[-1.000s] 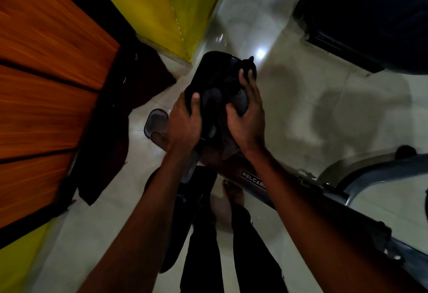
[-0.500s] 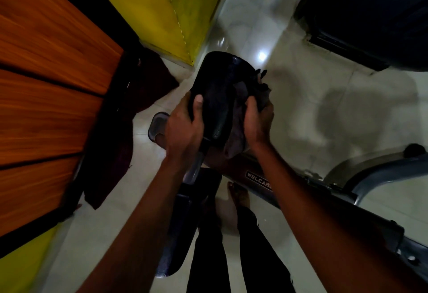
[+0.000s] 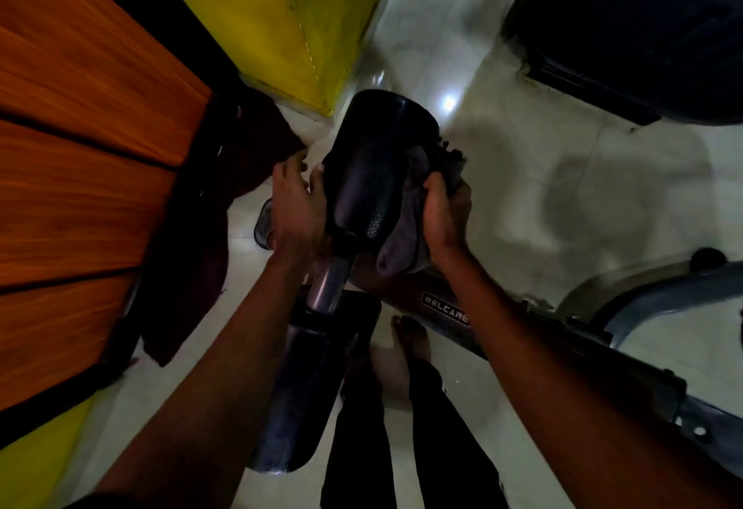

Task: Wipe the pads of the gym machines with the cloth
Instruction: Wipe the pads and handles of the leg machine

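Note:
A black padded seat (image 3: 374, 162) on a metal post (image 3: 327, 287) fills the middle of the view. My left hand (image 3: 295, 207) lies against the pad's left side, thumb on its edge and fingers spread behind it. My right hand (image 3: 444, 215) grips a bunched grey cloth (image 3: 406, 243) and presses it to the pad's right side. Part of the cloth hangs below the hand. A second dark pad (image 3: 309, 396) sits lower, between my forearms.
The machine's frame (image 3: 446, 309), marked WELCARE, runs to the lower right. A wooden panel (image 3: 80, 146) and yellow wall (image 3: 257, 14) stand at left, with dark red fabric (image 3: 201, 251) hanging there. Dark equipment (image 3: 643, 26) is at upper right. My bare feet (image 3: 410, 341) stand on pale tiles.
My right hand has slid the cloth from the pad's top down to its right side. My left hand has loosened and moved a little off the pad's left edge.

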{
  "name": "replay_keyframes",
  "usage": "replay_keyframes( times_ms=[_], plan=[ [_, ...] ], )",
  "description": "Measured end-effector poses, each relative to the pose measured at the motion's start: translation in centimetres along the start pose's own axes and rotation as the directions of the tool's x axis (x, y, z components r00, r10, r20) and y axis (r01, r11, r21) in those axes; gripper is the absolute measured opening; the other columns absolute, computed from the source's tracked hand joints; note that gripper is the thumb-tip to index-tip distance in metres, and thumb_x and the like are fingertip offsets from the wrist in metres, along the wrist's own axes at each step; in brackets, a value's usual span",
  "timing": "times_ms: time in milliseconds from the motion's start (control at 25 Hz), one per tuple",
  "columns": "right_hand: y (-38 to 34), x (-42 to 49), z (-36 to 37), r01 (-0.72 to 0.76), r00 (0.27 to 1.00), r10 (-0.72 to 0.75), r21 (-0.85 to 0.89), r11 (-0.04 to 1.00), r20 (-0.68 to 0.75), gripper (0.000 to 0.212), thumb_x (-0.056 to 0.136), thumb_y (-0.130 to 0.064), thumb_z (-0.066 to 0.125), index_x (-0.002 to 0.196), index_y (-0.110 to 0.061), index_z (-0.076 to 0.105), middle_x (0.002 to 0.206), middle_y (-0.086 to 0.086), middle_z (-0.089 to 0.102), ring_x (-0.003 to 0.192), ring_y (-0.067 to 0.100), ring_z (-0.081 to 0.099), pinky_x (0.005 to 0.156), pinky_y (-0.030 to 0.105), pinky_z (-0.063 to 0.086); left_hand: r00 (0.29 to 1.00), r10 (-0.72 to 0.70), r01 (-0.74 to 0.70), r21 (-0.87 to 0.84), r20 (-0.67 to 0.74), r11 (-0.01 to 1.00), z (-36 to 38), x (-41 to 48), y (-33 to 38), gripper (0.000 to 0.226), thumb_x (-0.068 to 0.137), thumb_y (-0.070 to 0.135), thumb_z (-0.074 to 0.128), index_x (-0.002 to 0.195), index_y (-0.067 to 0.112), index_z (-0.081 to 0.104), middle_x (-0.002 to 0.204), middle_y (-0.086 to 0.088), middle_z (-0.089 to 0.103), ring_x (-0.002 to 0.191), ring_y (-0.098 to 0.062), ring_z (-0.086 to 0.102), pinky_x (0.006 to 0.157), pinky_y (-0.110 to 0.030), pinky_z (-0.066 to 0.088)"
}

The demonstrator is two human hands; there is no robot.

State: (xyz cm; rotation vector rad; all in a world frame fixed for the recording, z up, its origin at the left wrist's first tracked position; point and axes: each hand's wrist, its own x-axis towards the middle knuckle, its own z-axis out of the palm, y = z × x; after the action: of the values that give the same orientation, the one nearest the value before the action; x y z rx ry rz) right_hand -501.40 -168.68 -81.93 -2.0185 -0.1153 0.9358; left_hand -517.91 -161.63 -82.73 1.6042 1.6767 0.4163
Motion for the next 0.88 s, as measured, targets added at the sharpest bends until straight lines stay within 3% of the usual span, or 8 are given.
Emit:
replay_keyframes(
  times_ms=[40,120,280,360,480,640,760,880],
  plan=[
    [-0.6,0.4,0.1,-0.023,1.000,0.023,0.010,1.000,-0.005,0.062,0.071,-0.042,0.052,0.116,0.001,0.064,0.115,0.018,0.069,0.108,0.034,0.065,0.092,0.046,0.053,0.996,0.057,-0.054,0.042,-0.068,0.998,0.0,-0.3,0.0,0.038,0.102,0.036,0.044,0.127,0.013,0.061,0.122,-0.008,0.062,0.108,-0.022,0.061,0.095,-0.036,0.048],
    [-1.3,1.0,0.4,-0.064,0.998,0.064,0.025,0.998,-0.003,0.068,0.067,-0.046,0.052,0.114,0.001,0.063,0.115,0.019,0.069,0.104,0.033,0.065,0.090,0.046,0.054,0.991,0.100,-0.096,0.045,-0.095,0.994,-0.3,-1.9,1.2,0.044,0.102,0.045,0.036,0.122,0.017,0.063,0.116,-0.005,0.067,0.107,-0.023,0.063,0.092,-0.036,0.049],
    [-2.0,-0.1,0.3,-0.011,1.000,0.011,-0.006,1.000,-0.009,0.063,0.077,-0.047,0.057,0.122,-0.003,0.062,0.121,0.019,0.067,0.109,0.034,0.064,0.093,0.044,0.052,0.993,-0.057,0.051,0.064,0.107,0.997,-0.1,-3.2,3.4,0.069,0.090,0.076,0.034,0.137,0.028,0.047,0.134,-0.002,0.060,0.122,-0.024,0.056,0.097,-0.034,0.042],
    [-1.9,-1.2,0.5,0.091,0.996,-0.091,-0.068,0.994,0.002,0.045,0.092,-0.031,0.058,0.132,-0.008,0.060,0.127,0.017,0.066,0.118,0.034,0.060,0.095,0.035,0.047,0.981,-0.096,0.095,0.016,0.168,0.995,-0.2,-2.8,3.3,0.072,0.084,0.079,0.045,0.136,0.029,0.048,0.128,0.007,0.061,0.115,-0.014,0.057,0.092,-0.030,0.042],
    [-1.4,-1.9,0.7,0.223,0.975,-0.221,-0.098,0.970,0.024,0.049,0.088,-0.031,0.058,0.134,-0.017,0.060,0.128,0.007,0.067,0.119,0.026,0.060,0.092,0.025,0.044,0.949,-0.170,0.205,-0.110,0.265,0.972,-0.6,-1.5,1.9,0.069,0.083,0.076,0.051,0.135,0.029,0.053,0.126,0.006,0.061,0.115,-0.012,0.057,0.090,-0.028,0.041],
    [-1.9,-0.7,0.7,0.194,0.981,-0.193,-0.121,0.973,0.016,0.048,0.084,-0.036,0.056,0.128,-0.017,0.064,0.122,0.008,0.069,0.116,0.027,0.062,0.090,0.029,0.047,0.994,0.097,-0.097,-0.002,0.045,0.995,0.1,-1.2,2.1,0.063,0.095,0.052,0.054,0.146,0.017,0.044,0.138,-0.014,0.046,0.129,-0.028,0.047,0.107,-0.037,0.039],
    [-2.7,0.4,0.3,0.107,0.994,-0.109,-0.101,0.989,-0.015,0.042,0.092,-0.032,0.058,0.130,-0.015,0.062,0.126,0.013,0.067,0.118,0.032,0.060,0.090,0.030,0.046,0.994,0.107,-0.106,0.028,-0.024,0.994,1.9,-2.4,3.7,0.053,0.101,0.037,0.043,0.148,0.013,0.043,0.140,-0.019,0.049,0.129,-0.035,0.046,0.107,-0.041,0.037],
    [-2.5,0.4,0.0,0.104,0.994,-0.100,-0.123,0.987,0.037,0.047,0.090,-0.037,0.056,0.132,-0.017,0.061,0.127,0.013,0.066,0.119,0.031,0.060,0.090,0.030,0.046,0.998,0.067,-0.067,0.144,0.003,0.987,3.0,-2.8,3.6,0.060,0.102,0.049,0.031,0.153,0.019,0.031,0.152,-0.016,0.039,0.138,-0.035,0.037,0.113,-0.046,0.031]
  ],
)
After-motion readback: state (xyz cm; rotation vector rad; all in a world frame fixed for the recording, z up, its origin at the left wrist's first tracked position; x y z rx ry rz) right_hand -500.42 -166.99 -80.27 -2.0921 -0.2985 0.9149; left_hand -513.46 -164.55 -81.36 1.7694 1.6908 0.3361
